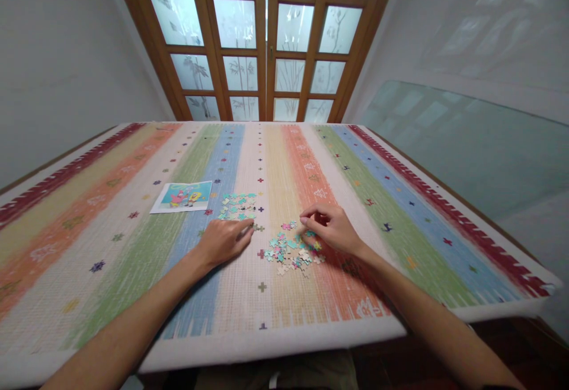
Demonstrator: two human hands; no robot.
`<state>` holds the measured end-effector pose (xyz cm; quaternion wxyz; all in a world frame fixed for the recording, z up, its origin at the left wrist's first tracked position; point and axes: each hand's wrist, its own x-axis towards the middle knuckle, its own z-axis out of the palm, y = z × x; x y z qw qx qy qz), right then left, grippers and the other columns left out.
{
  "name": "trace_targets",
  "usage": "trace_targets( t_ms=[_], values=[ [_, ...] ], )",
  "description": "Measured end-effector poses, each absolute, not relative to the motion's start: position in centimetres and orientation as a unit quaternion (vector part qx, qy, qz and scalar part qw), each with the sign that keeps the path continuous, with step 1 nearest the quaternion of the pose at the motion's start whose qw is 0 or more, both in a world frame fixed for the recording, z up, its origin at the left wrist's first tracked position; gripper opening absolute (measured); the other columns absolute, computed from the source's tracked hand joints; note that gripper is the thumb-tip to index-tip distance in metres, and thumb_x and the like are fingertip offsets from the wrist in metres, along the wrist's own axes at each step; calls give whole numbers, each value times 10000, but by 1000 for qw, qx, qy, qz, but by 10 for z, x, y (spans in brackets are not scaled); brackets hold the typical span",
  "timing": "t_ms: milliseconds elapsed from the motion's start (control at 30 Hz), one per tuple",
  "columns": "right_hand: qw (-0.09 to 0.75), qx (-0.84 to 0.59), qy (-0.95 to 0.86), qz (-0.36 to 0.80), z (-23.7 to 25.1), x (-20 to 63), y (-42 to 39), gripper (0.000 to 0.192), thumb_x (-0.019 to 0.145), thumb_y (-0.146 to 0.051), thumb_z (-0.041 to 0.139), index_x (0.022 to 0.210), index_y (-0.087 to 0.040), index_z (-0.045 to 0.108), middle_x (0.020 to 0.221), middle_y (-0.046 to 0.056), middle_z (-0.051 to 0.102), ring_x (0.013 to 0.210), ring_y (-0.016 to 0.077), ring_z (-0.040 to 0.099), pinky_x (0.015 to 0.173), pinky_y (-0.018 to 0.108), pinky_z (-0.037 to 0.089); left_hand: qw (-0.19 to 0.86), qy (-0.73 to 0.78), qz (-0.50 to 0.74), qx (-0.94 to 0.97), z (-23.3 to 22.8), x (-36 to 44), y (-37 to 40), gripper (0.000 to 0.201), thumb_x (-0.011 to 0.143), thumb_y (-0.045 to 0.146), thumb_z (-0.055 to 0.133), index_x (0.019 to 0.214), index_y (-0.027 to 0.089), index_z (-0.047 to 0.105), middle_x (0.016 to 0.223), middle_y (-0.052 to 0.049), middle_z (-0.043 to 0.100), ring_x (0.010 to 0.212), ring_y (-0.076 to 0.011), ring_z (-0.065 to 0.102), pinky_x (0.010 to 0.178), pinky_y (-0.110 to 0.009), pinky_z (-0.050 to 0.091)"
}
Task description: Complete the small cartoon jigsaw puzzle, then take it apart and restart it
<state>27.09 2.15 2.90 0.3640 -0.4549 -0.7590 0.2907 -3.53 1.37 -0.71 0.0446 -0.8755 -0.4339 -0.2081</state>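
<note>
Head view: both my hands are over the table [242,307], which is covered by a striped cloth [146,259]. Left hand [226,240]: palm down, index finger pointing right, thumb below it, tips just beside the lower right corner of the laid-out puzzle pieces [237,205]. Left grip: thumb and index close to each other, but can't tell if they pinch a piece; too small at this range. Right hand [332,228]: fingers curled, tips pointing left, over the upper right side of the loose pile [291,252]. Right grip: index and thumb tips near each other, can't tell whether they meet or have a piece between them. Loose pile sits between my forearms on the yellow and orange stripes: mixed teal, pink, yellow and tan pieces, some overlapping. A small pink-and-teal cluster [288,224] lies just above the pile, left of my right fingertips. Laid-out pieces are mostly light teal, up and left of the pile, on the blue and pale stripes; can't confirm which ones interlock. Reference picture [186,196] lies flat left of them, cartoon figures on a teal background. Beyond the table's far edge: wooden door [267,70] with frosted panes. Greenish glass panel [471,141] by the right wall.
</note>
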Motion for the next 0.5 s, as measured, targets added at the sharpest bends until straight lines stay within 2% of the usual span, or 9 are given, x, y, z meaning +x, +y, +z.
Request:
trace_targets(
  t_ms=[233,333,500],
  values=[
    [367,-459,-760,278,28,280,28,192,894,-363,629,811,-203,695,701,26,650,586,145,507,559,319,398,16,-419,-217,-881,-5,-34,13,333,974,302,483,1190,207,718,678,-28,727,580,-162,633,558,-258,423],
    [357,-460,-765,275,28,280,28,178,898,-350,628,818,-205,694,704,28,650,593,146,514,558,317,399,3,-382,-195,-903,-4,-34,13,343,968,260,449,1131,237,751,755,-48,767,610,-172,659,563,-273,431],
    [344,-457,-773,276,29,281,30,164,888,-329,627,814,-199,694,709,35,660,591,144,512,564,320,399,-5,-391,-180,-903,0,-34,12,343,954,265,450,1048,211,775,699,-59,740,581,-197,640,540,-295,412]
  ],
)
